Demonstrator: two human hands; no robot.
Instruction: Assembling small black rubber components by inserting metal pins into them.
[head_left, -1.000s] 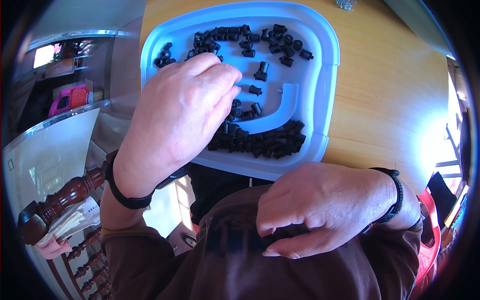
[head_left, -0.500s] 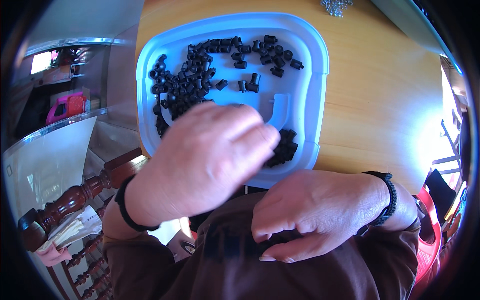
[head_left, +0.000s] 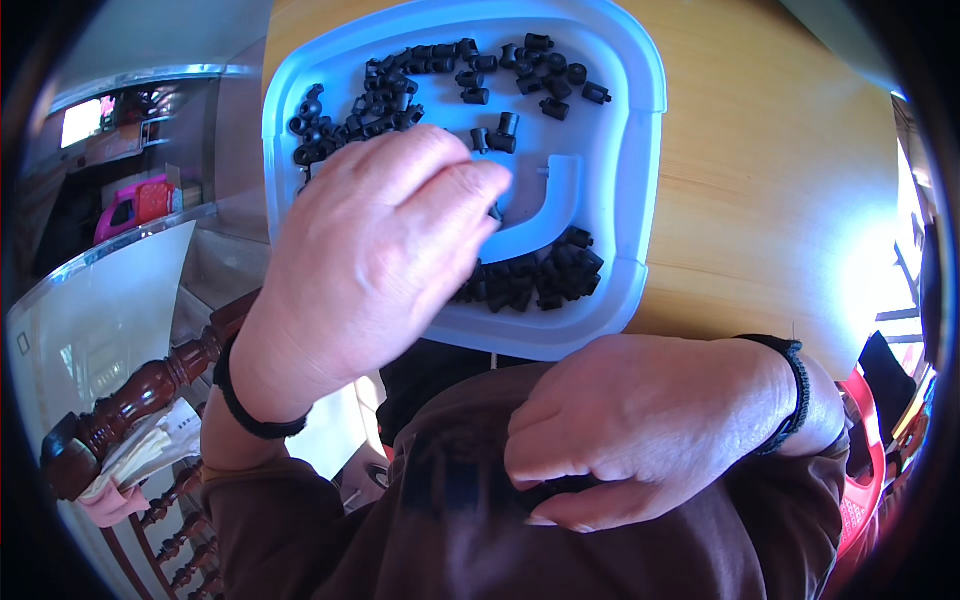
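Note:
A white plastic tray [head_left: 645, 190], bluish in the light, holds many small black cylindrical parts. One group of the black parts [head_left: 385, 100] lies at the far left; another pile [head_left: 560, 272] is along the near side, outside a curved white ridge [head_left: 562, 200]. My left hand [head_left: 385, 250] is over the tray's left middle, fingers bent down and closed together; a small dark bit shows beside the fingertips, and what they hold is hidden. Close to my brown shirt, my right hand [head_left: 640, 430] is curled, thumb under the fingers, around something dark I cannot make out.
The tray is on a light wooden table [head_left: 770, 200]. At the left stands a dark turned-wood chair [head_left: 130, 400] with papers and a pink cloth on it. A red plastic chair [head_left: 862, 490] is at the right.
My left hand has moved left and a little up over the tray, uncovering the near pile and the curved ridge. My right hand stays almost in place. The tray sits slightly higher in view.

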